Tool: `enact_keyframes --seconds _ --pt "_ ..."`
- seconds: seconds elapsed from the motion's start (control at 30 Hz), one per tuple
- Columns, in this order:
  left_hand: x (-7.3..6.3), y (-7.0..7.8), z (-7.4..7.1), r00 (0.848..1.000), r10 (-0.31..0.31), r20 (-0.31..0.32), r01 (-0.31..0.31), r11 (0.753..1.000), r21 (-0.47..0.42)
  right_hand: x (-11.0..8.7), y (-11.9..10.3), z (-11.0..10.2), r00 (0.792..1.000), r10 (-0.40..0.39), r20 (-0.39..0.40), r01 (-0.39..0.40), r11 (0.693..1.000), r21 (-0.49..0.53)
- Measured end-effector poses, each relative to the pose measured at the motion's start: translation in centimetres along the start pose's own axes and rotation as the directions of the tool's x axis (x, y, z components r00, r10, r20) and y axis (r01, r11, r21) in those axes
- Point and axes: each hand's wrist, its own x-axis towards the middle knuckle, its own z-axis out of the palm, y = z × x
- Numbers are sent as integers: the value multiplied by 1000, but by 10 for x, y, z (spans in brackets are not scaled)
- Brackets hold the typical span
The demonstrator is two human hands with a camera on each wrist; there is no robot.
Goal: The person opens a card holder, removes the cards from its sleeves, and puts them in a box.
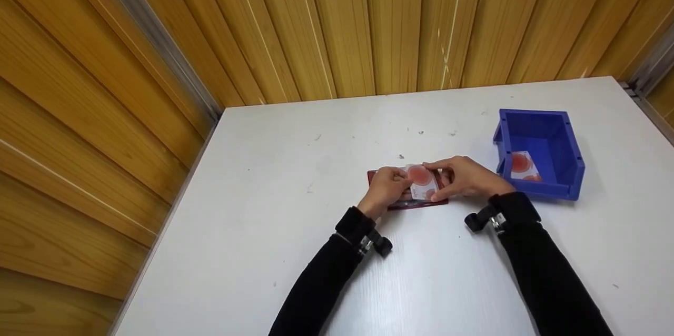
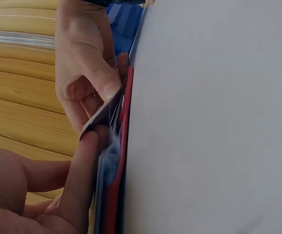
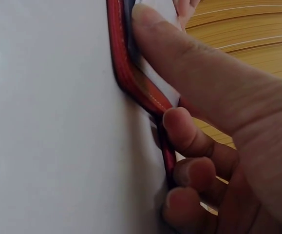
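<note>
Left hand (image 1: 387, 188) pinches card's (image 1: 423, 184) left edge. Card sits at left hand's three o'clock, tilted over red-edged wallet (image 1: 416, 205) on tabletop (image 1: 253, 209); not lying flat, so seemingly mid-job. Right hand (image 1: 463, 178) grips card's right side. Blue bin (image 1: 574, 167), wallet's two-to-three o'clock: second card (image 1: 522, 163) inside, apparently left to handle.

Black sleeves (image 1: 319, 284), black wristbands (image 1: 516, 207) (silvery clamps (image 1: 497, 221))

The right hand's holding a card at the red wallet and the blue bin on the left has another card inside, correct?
Not quite: the head view shows the blue bin, with another card inside, on the right. The right hand does hold a card.
</note>
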Motion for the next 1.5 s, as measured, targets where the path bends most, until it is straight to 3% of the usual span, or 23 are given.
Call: enact_keyframes --seconds 0.47,0.77,1.07,1.5 --pt "-6 10 -30 998 -61 -3 61 995 80 2 1 0 1000 26 0 -26 999 -30" --pt "-4 17 -50 998 -67 10 67 997 32 -1 0 1 999 40 -11 -41 998 -39" --pt "-4 21 -52 997 -66 33 65 997 31 0 1 1 1000 23 -16 -24 999 -37" --pt "-20 51 -56 1000 16 7 -16 998 -54 0 0 0 1000 25 3 -25 999 -26"
